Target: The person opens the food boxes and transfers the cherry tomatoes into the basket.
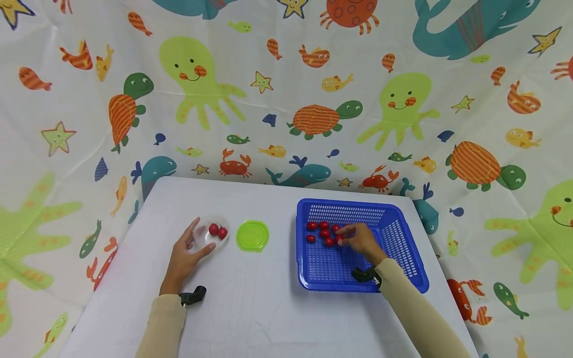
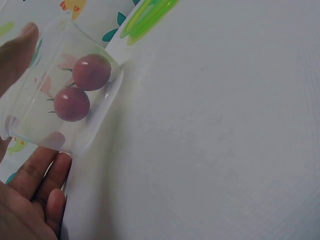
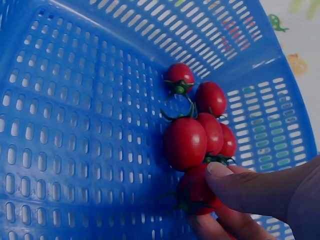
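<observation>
My left hand (image 1: 182,259) holds a clear plastic tub (image 1: 202,242) from the side, thumb and fingers spread round its wall. Inside lie two red cherry tomatoes (image 2: 91,72) with green stalks. On the right, my right hand (image 1: 363,241) reaches into a blue slotted plastic basket (image 1: 309,273). Thumb and fingers pinch a cherry tomato (image 3: 192,187) at the near end of a cluster, as the right wrist view shows. Several more cherry tomatoes (image 3: 185,144) lie close together on the basket's floor, some partly hidden by others.
A bright green round lid (image 1: 252,236) lies flat on the white table (image 1: 250,308), between the tub and the basket. Behind the table hangs a cloth (image 1: 277,69) printed with sea animals. The basket's raised walls surround my right hand.
</observation>
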Motion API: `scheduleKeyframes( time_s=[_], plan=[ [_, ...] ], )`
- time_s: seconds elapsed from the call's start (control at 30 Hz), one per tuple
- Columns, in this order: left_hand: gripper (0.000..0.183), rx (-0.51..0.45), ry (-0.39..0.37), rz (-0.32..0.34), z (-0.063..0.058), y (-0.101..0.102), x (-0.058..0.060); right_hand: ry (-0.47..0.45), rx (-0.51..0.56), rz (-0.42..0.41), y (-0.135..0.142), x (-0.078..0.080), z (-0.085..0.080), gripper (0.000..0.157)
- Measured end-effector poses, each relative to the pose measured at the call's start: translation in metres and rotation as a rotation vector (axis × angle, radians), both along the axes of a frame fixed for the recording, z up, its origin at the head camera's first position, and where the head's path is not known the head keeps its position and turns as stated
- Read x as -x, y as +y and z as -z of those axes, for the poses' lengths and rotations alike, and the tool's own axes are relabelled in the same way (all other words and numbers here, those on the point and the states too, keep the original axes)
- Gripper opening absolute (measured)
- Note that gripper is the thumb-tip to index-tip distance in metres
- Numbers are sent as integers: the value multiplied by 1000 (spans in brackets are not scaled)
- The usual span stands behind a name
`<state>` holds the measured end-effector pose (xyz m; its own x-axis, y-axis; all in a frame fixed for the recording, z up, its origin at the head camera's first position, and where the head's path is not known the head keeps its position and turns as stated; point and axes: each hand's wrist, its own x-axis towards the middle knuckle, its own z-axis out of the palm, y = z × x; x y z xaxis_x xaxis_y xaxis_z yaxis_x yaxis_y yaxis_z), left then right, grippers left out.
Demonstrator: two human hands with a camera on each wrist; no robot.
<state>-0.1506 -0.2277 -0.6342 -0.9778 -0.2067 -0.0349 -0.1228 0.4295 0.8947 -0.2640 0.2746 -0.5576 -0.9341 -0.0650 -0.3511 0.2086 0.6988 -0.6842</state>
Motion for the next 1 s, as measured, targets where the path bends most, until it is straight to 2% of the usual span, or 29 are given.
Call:
scheduleKeyframes(
  time_s=[0.17, 0.33, 0.47, 0.67, 1.0],
  plan=[
    [95, 1, -4, 0, 0, 1, -1, 41, 14, 23, 0, -1, -1, 24],
    [95, -3, -2, -1, 0, 2, -2, 180, 34, 49, -10, -2, -11, 21],
    [95, -2, 0, -8, 1, 2, -3, 277, 77, 62, -30, -5, -25, 23],
    [95, -12, 1, 2, 2, 2, -4, 346, 171, 79, -66, -11, -42, 25],
    [95, -24, -1, -3, 1, 4, -5, 458, 304, -9, -122, -21, -59, 20]
  ],
)
